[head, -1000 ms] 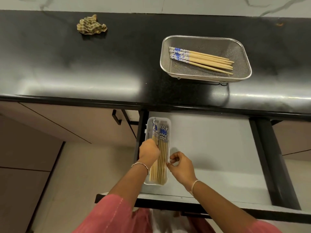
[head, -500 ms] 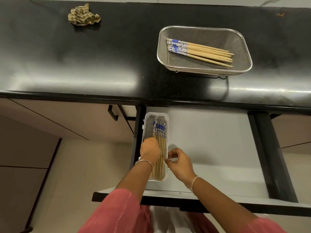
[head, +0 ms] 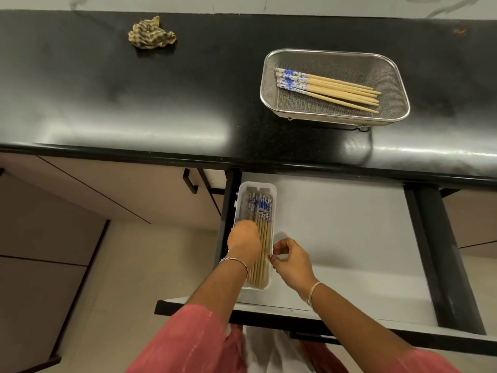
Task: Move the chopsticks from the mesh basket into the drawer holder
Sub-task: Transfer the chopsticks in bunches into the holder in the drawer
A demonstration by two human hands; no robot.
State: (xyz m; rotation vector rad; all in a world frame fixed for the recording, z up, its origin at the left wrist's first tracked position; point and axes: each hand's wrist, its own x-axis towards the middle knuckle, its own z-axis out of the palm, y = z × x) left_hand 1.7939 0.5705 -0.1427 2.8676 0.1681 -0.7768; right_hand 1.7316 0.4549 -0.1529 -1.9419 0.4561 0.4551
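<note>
A steel mesh basket [head: 336, 59] stands on the black counter with several blue-topped wooden chopsticks [head: 330, 87] lying across it. Below, in the open drawer, a white holder [head: 258, 184] has several more chopsticks [head: 263, 211] lying lengthwise. My left hand [head: 244, 241] is inside the holder's left side, knuckles up, its fingers curled down onto the chopsticks and mostly hidden. My right hand [head: 291, 262] hovers just right of the holder with loosely curled fingers, its thumb tip touching the rim and nothing in it.
A crumpled checked cloth [head: 151, 33] lies at the counter's back left. The white drawer floor [head: 336, 238] stretches right of the holder, bounded by a black rail [head: 435, 251]. Closed cabinet fronts sit to the left.
The chopsticks under my left hand have settled flat among the others in the holder; one stuck out at the far left before. My right hand has stayed beside the rim.
</note>
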